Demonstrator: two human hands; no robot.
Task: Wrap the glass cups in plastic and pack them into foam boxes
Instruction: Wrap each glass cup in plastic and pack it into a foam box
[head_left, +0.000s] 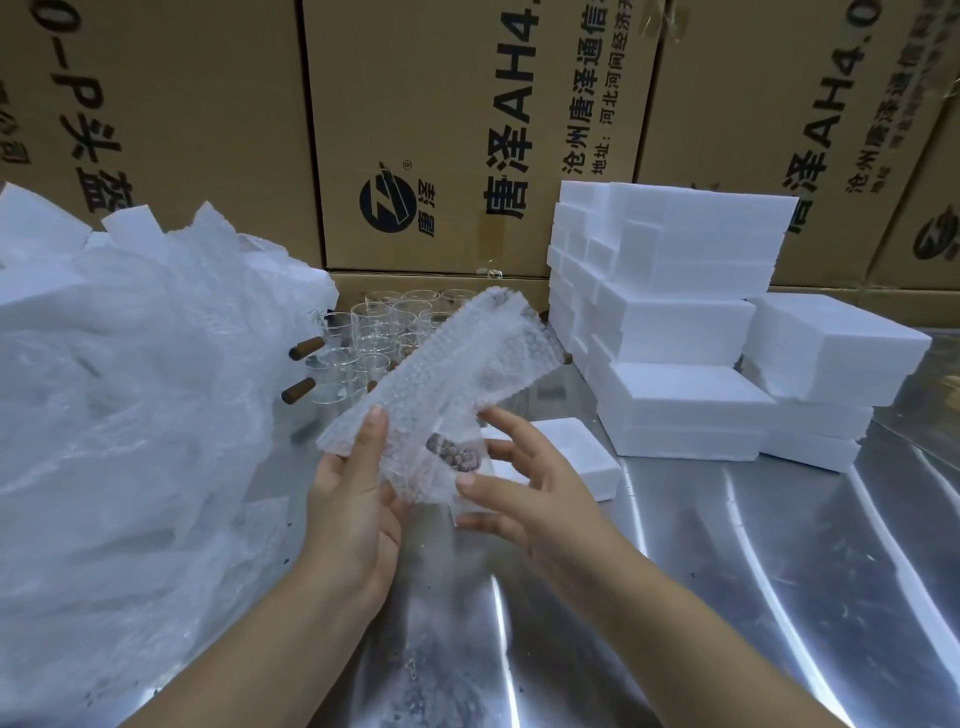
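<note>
Head view: left hand (353, 499) grips a bubble wrap sheet (452, 374) from the lower left, above the metal table (727, 571). Right hand (530, 493), fingers spread and nearly straight, touches the sheet's lower right edge, where a brown handle (448, 451) shows through. Unwrapped glass cups (374, 332) stand behind the sheet, between a plastic bag (130, 389) and stacked foam boxes (675, 322).

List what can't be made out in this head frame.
Head view, all:
Bubble wrap: a brown patch shows through, but the wrap blurs whatever it holds.
Glass cups: count unclear, the wrap covers part of the group.
Plastic bag: contents clouded by film, cut off by the left edge.
Small foam box: inside hidden behind the right hand.
Stacked foam boxes: filled or not, unseen.
</note>
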